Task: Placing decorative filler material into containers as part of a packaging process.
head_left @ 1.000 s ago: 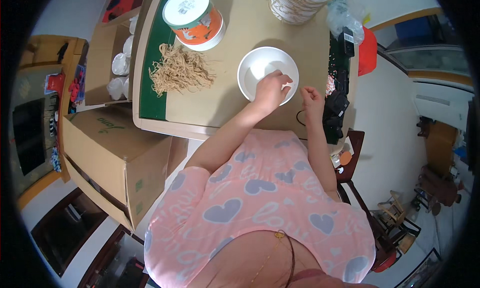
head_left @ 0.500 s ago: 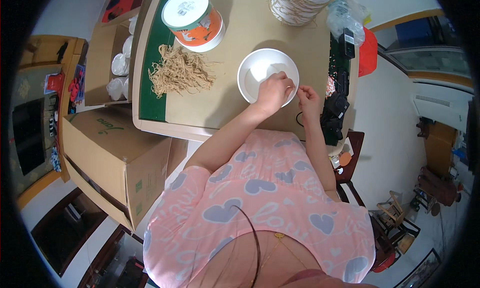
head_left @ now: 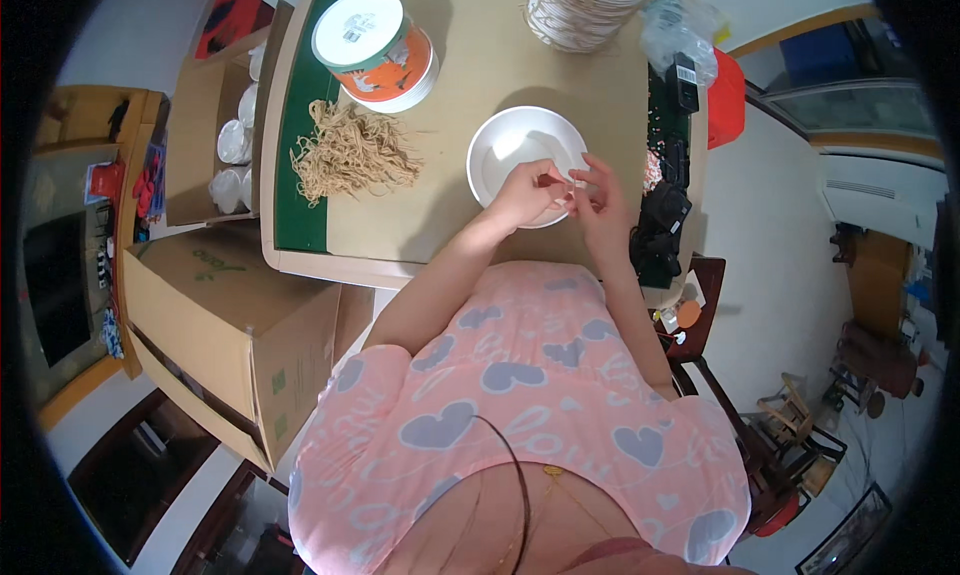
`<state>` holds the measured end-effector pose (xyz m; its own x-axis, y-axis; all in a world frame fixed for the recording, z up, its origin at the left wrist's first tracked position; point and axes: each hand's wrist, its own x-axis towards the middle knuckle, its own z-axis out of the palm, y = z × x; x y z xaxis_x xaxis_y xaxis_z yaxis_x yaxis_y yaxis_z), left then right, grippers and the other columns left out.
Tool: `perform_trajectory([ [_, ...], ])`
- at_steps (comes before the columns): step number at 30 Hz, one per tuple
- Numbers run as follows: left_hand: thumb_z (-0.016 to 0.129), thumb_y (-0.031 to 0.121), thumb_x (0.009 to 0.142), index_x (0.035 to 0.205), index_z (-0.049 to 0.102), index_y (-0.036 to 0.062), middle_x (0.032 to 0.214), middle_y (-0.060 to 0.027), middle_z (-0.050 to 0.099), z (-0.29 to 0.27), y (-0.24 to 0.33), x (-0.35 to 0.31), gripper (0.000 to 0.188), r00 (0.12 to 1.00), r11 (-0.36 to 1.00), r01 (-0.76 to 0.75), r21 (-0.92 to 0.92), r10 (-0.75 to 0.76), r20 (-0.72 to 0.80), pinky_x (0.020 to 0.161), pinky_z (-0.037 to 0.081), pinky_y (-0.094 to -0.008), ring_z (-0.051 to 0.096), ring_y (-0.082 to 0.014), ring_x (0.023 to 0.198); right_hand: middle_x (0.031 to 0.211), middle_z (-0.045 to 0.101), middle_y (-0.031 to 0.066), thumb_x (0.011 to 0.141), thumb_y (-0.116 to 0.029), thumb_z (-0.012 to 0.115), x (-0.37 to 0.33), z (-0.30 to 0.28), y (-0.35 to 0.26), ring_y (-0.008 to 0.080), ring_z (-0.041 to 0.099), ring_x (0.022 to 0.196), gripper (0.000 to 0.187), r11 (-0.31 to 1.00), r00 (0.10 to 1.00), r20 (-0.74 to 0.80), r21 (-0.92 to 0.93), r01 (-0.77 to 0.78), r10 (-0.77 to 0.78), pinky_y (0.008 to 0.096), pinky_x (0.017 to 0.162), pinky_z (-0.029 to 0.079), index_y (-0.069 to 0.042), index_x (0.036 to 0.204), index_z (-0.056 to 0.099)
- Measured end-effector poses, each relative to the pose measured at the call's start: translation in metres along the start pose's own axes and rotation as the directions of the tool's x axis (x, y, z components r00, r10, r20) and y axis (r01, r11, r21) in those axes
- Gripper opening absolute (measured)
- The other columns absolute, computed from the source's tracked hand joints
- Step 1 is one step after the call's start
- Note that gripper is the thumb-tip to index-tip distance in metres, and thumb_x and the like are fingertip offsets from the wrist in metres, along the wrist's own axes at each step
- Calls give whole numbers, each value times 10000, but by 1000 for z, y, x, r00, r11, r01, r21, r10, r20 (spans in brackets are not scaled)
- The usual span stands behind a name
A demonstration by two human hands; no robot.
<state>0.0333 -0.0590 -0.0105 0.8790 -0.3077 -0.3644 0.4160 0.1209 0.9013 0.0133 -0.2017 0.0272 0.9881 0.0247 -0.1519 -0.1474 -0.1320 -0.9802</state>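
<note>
A round white tub (head_left: 497,135) stands on the table in front of me, its open mouth facing up. My left hand (head_left: 525,192) reaches over its near side, the fingers pinched together. At the tub's right near rim is my right hand (head_left: 602,207), with thumb and fingers bent inward. The fingertips of both hands nearly meet there. What lies between them is too small to make out. To the left of the tub is a loose heap of tan paper strings (head_left: 352,155).
Behind the strings stand orange-and-white tubs (head_left: 378,60) stacked upside down. A tall stack of tubs with cords (head_left: 575,15) is at the far edge. Black devices (head_left: 662,220) and a clear plastic bag (head_left: 682,35) line the right side. Cardboard boxes (head_left: 215,295) sit left of the table.
My left hand has drawn back slightly from inside the tub toward its near rim. My right hand has moved up and left, closer to it. The view has shifted a little.
</note>
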Motion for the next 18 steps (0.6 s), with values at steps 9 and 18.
perform_trajectory([
  [9, 568, 43, 836, 1108, 464, -33, 956, -131, 591, 4, 15, -7, 301, 989, 958, 127, -257, -141, -38, 747, 549, -305, 633, -198, 840, 805, 608, 54, 788, 39, 586, 6, 6, -8, 104, 587, 637, 468, 893, 995, 20, -440, 99, -100, 248, 590, 486, -129, 1219, 509],
  [18, 576, 48, 805, 1213, 413, 10, 891, -97, 602, 3, 15, -3, 441, 974, 968, 224, -110, -226, -9, 655, 507, -251, 611, -134, 761, 787, 605, 62, 780, 33, 599, 1, 1, 1, 111, 554, 604, 419, 929, 997, 8, -360, 79, -82, 256, 567, 462, -93, 1173, 527],
])
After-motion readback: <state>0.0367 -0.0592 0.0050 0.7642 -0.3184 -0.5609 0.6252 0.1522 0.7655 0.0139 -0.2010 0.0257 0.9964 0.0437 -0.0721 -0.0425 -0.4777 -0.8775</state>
